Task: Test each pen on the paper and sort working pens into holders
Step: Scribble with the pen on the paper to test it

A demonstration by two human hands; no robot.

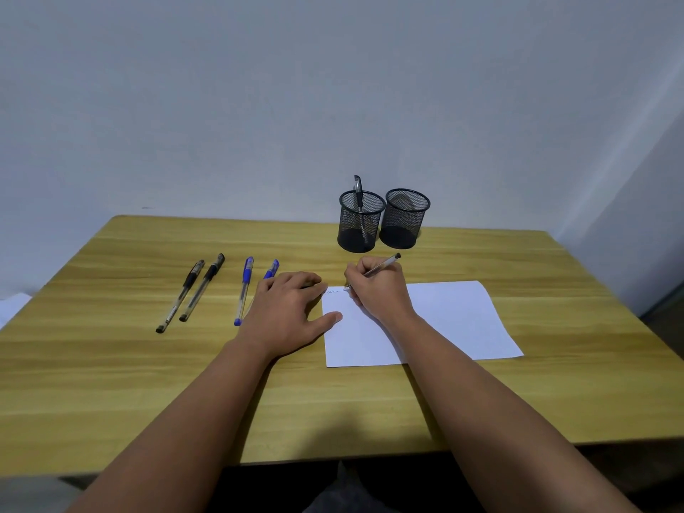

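Wooden table [111, 383] stands against a plain pale wall, and the person sits at its near edge. The right hand [377, 286] pinches a clear pen [383, 265] in a writing grip, fingers curled round the barrel, with the tip down on the far left corner of the white paper [455, 320], where a small scribble shows. The left hand [288, 309] lies flat and spread on the table; its thumb presses the left edge of the paper and its fingers reach toward the scribble.

I judge the pen to be light, stiff and smooth plastic, so it can slip. The best place to hold it is the rubber grip near the tip for writing, and the middle of the barrel for dropping it into a holder. The paper is thin and slides easily, so it needs the flat hand on it.

Counting outward: one pen is in the hand. On the left of the table lie four pens, two black pens [201, 286] and two blue pens [244, 288]; one blue pen is partly hidden by the left hand. At the far side stand two black mesh holders, touching or almost touching. The left holder [361, 224] has one pen [358, 190] standing in it; the right holder [405, 220] seems to hold none.
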